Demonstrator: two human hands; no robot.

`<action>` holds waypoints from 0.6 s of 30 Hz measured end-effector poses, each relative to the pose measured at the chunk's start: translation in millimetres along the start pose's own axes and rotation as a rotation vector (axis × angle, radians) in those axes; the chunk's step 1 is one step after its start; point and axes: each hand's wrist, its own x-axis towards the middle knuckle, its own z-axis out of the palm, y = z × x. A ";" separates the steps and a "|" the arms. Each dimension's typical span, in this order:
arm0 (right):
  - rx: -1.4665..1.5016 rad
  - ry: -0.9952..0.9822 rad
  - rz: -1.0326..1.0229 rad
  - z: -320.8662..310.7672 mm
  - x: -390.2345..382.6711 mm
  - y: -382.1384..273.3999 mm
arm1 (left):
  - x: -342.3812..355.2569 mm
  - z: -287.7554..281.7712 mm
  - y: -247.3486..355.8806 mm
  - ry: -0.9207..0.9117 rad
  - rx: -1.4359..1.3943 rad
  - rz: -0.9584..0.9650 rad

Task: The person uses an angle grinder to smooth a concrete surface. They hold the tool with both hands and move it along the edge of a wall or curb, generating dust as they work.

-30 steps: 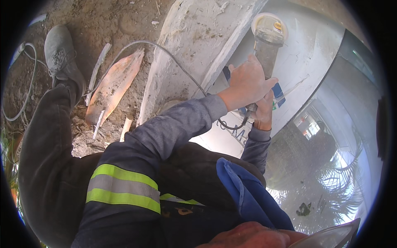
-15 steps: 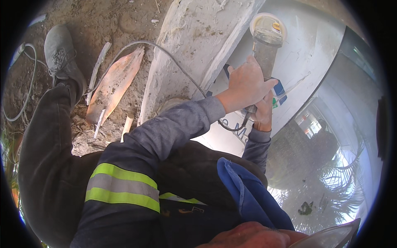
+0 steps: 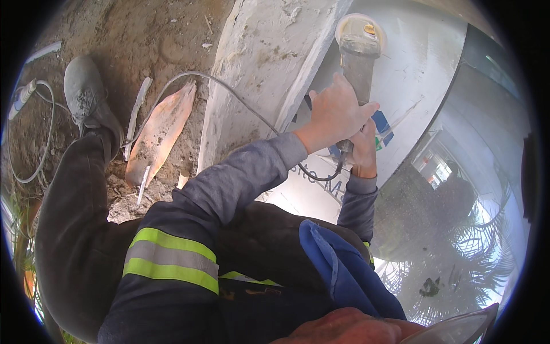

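Note:
A dusty grey angle grinder, with a pale disc at its upper end, lies along a white panel bearing dark lettering and blue and green patches. My left hand grips the upper side of the grinder's body. My right hand holds the tool's rear end lower down, just beside the point where its black cord leaves it. The cord loops back leftward across a rough concrete ledge beside the panel.
My grey shoe rests on dirt at the left, beside a coiled cable, a peach-coloured dry husk and white strips. On the right, a glossy curved surface reflects palm fronds and a figure.
The grinder and both my hands have shifted slightly left in the picture. The shoe and ground at the left now appear lower in the view. Both hands still grip the tool.

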 end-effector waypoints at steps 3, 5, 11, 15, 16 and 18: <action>-0.192 -0.077 -0.098 -13.9 5.4 3.3 | 5.3 -4.1 2.5 -0.015 -0.034 0.007; -0.392 -0.150 -0.254 -24.4 8.5 10.7 | 8.2 -4.8 5.0 -0.018 -0.032 0.005; -0.218 -0.110 -0.108 -23.5 17.6 5.7 | 18.7 -5.6 7.1 -0.005 -0.004 0.018; -0.237 -0.094 -0.181 -25.9 25.1 7.9 | 25.4 -4.9 10.9 0.005 -0.011 0.029; -0.158 -0.096 -0.167 -23.9 28.4 5.7 | 27.2 -5.1 11.4 0.004 -0.020 0.029; -0.061 -0.086 -0.122 -19.9 32.4 -2.6 | 31.7 -5.1 12.1 0.003 -0.018 0.029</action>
